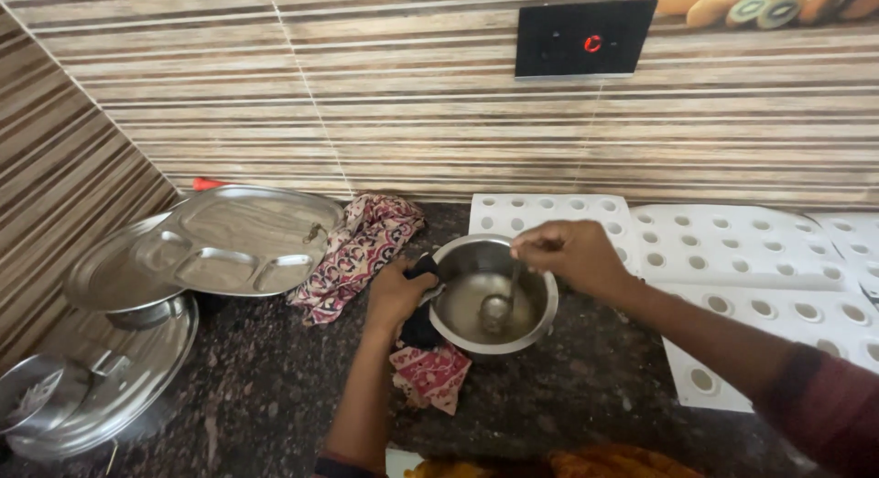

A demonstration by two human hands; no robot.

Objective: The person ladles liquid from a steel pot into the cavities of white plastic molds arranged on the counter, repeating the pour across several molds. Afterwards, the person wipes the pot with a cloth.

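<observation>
On the dark speckled stone worktop [275, 386], a round steel bowl [531, 324] stands just in front of the white moulded trays with rows of round hollows [732, 258]. The left hand [396, 295] is closed on a dark cloth [421, 327] pressed against the bowl's near-left rim, steadying it. The right hand [572, 254] is pinched shut on the handle of a small steel ladle [499, 306], whose cup sits low in the bowl, in a shallow pool of pale liquid. Judging by this, the stirring or scooping is underway; the bowl holds only a little liquid, and the hollows in the trays that can be seen look unfilled. A red patterned cloth [362, 249] lies crumpled to the left, touching a tilted steel compartment plate [238, 240] stacked over round steel lids [110, 386].
</observation>
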